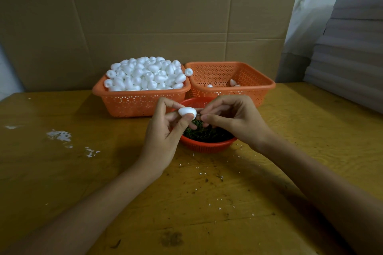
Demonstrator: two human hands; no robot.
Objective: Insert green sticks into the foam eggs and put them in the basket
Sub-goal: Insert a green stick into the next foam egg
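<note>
Two hands: we work over the stick bowl (207, 147), supply near.
Left hand (165, 132): fingers pinch foam egg (187, 112) steady.
Right hand (234, 118): fingers pinch green stick (198, 113) at egg's tip.

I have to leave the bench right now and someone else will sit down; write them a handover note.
Left hand pinches one white foam egg above the round red plastic basket of green sticks.
Right hand pinches a thin stick at the egg's tip; how deep it sits cannot be told.
Supply: left orange perforated basket, heaped with bare eggs.
Done: a few eggs lie in the right orange perforated basket.
Left: finish this egg, drop it in the right basket, then work through the heap.
</note>
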